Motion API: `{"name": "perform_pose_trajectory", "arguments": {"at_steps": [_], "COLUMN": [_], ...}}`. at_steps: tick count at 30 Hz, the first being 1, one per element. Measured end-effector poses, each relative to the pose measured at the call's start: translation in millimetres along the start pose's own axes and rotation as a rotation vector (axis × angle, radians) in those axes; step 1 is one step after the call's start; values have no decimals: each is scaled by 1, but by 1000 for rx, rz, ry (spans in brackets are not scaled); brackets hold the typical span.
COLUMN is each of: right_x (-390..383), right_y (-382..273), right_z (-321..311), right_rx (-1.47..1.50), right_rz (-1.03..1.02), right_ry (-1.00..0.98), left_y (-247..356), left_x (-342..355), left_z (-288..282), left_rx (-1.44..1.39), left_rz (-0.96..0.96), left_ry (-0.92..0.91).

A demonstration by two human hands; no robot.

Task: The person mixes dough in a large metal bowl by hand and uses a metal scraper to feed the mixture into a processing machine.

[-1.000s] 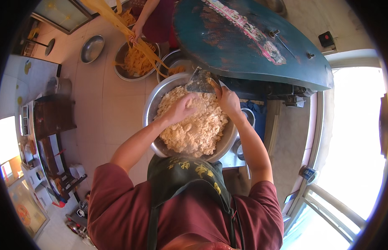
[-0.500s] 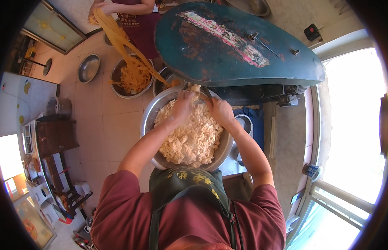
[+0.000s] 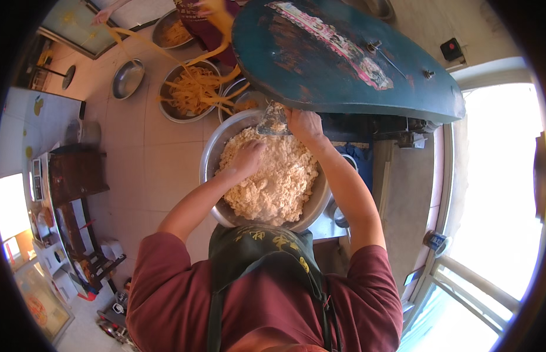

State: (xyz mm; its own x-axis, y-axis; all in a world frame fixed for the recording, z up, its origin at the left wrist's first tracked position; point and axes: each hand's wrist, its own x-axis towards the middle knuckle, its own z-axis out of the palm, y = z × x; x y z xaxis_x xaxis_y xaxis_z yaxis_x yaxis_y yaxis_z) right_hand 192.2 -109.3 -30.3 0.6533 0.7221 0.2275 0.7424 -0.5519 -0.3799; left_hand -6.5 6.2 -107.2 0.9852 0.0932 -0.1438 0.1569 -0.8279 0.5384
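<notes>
Pale tiled floor [image 3: 138, 170] spreads to my left, where a dark wooden cabinet [image 3: 76, 176] stands near a white counter [image 3: 32, 117]. On my right a big window [image 3: 496, 188] pours in bright daylight over its pale frame [image 3: 478, 287]

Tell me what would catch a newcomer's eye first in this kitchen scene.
A big metal bowl heaped with pale crumbly dough sits at the centre, the left hand pressed into it and the right hand at its far rim beside a scraper. Above it juts a worn teal machine cover. Upper left, another person lifts long yellow noodle strips over floor basins.
</notes>
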Motion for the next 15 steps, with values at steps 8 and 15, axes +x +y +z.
{"name": "perform_pose_trajectory", "arguments": {"at_steps": [8,15], "right_x": [-53,-142], "right_y": [-10,25], "right_z": [-82,-102], "right_rx": [198,316], "right_rz": [166,322], "right_ry": [-186,-155], "left_y": [38,45], "left_x": [88,40], "left_z": [51,13], "left_rx": [11,-155], "left_rz": [214,205], "left_ry": [-320,-418]}}
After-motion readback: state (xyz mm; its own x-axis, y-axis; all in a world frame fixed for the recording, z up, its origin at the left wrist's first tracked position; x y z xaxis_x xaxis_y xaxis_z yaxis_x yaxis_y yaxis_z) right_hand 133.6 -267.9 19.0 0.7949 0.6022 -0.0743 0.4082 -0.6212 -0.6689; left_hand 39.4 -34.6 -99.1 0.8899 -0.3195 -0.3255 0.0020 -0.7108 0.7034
